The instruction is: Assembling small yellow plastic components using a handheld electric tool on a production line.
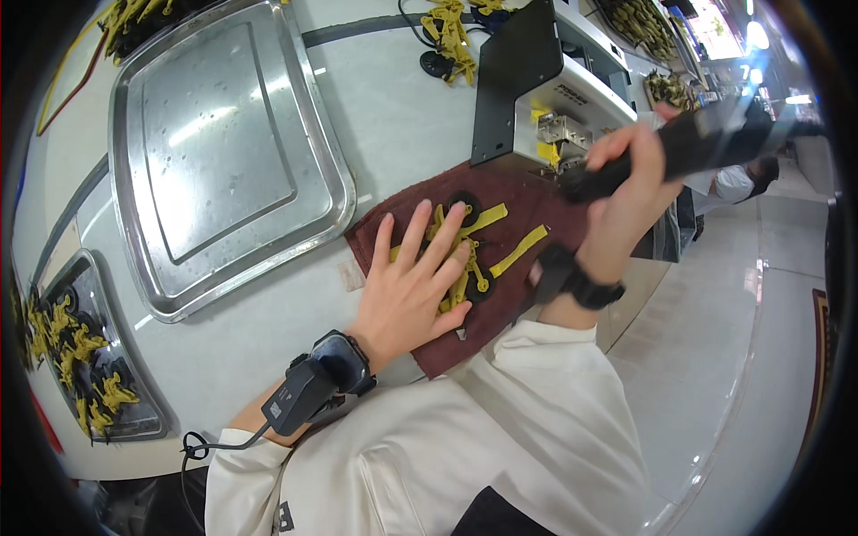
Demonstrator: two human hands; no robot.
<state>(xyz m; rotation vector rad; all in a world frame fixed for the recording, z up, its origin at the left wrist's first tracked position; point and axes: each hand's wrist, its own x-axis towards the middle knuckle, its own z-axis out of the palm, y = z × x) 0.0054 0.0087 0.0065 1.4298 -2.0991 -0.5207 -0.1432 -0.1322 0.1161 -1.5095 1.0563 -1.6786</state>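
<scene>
My left hand [407, 295] lies with fingers spread over yellow plastic parts with black wheels [460, 290] on a maroon cloth [429, 357]. The palm and fingers hide some of those parts. A loose yellow strip [518, 251] rests on the cloth to the right of my fingers. Raised beyond the cloth's right side, my right hand [633, 183] is closed around a thick black cylindrical tool [706, 143]. Motion smears the tool, and its exact kind does not show. Its near end is close to a white machine [581, 94] with a metal fixture and a black side plate.
A large metal tray [143, 214] takes up the back left of the table. A smaller tray [152, 420] at the left holds several yellow-and-black pieces. More yellow parts [451, 40] lie beside the machine. Tiled floor [706, 357] runs along the right, with a person [737, 183] farther off.
</scene>
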